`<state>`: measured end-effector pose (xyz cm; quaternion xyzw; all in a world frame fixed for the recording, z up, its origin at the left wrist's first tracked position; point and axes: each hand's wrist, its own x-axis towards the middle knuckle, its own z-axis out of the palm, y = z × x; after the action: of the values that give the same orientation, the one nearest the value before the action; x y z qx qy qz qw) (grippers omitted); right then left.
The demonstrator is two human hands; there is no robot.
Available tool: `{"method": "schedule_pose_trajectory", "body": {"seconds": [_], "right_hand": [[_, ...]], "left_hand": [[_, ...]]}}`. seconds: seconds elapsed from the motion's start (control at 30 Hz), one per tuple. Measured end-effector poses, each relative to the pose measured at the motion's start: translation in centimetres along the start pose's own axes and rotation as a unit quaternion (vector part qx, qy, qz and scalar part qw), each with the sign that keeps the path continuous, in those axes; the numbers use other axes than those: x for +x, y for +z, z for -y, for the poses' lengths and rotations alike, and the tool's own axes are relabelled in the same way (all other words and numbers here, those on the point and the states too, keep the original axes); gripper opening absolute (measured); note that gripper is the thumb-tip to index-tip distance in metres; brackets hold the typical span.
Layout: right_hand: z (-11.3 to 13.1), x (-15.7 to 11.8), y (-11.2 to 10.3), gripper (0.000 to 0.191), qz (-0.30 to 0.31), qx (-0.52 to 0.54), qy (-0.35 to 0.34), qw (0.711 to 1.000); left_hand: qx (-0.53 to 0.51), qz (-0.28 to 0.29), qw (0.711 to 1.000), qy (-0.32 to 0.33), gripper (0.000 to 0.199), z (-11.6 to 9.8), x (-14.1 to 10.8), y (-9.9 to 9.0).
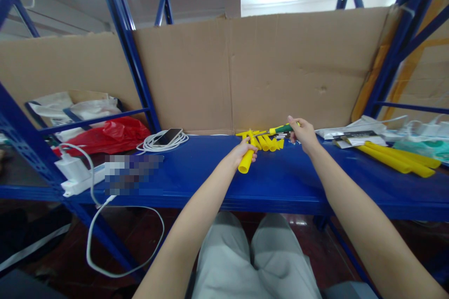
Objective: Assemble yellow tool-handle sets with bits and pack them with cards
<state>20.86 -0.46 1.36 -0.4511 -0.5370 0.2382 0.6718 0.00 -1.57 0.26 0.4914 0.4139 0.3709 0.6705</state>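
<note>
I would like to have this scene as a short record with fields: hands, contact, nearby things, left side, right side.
Left hand: the left hand grips a yellow tubular piece
Right hand: the right hand holds a screwdriver by its green-and-yellow handle
Contact: shaft points toward the yellow tubular piece; whether the tip touches is unclear
Nearby: smaller yellow pieces beyond the left hand, on the blue shelf
Left side: phone with coiled white cable; red bag
Right side: long yellow tubes
</note>
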Motion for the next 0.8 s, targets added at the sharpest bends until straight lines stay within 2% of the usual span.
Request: {"method": "schedule_pose_trajectory", "body": {"seconds": [0.13, 0.33, 0.4, 0.6, 0.7, 0.8], "right_hand": [[0.3, -0.2, -0.1, 0.053, 0.020, 0.005, 0.021, 1.000], [1.2, -0.3, -0.2, 0.047, 0.079, 0.088, 0.164, 0.979], [1.4, -0.2, -0.3, 0.042, 0.093, 0.113, 0.185, 0.972], [1.2, 0.0, -0.5, 0.025, 0.123, 0.154, 0.101, 0.975], [0.8, 0.1, -0.4, 0.029, 0.112, 0.137, 0.080, 0.981], [0.3, 0.2, -0.3, 0.038, 0.076, 0.103, 0.058, 0.990]], "left_hand": [[0.002, 0.002, 1.000, -0.003, 0.079, 0.0, 0.1, -0.1], [0.014, -0.009, 1.000, -0.004, 0.078, -0.1, 0.0, 0.0], [0.013, -0.009, 1.000, 0.001, 0.075, -0.1, -0.1, 0.0], [0.008, -0.006, 1.000, 0.004, 0.069, -0.2, -0.3, 0.1], [0.006, -0.007, 1.000, 0.003, 0.067, -0.3, -0.5, 0.1], [0.008, -0.009, 1.000, 0.004, 0.068, -0.3, -0.6, 0.1]]}}
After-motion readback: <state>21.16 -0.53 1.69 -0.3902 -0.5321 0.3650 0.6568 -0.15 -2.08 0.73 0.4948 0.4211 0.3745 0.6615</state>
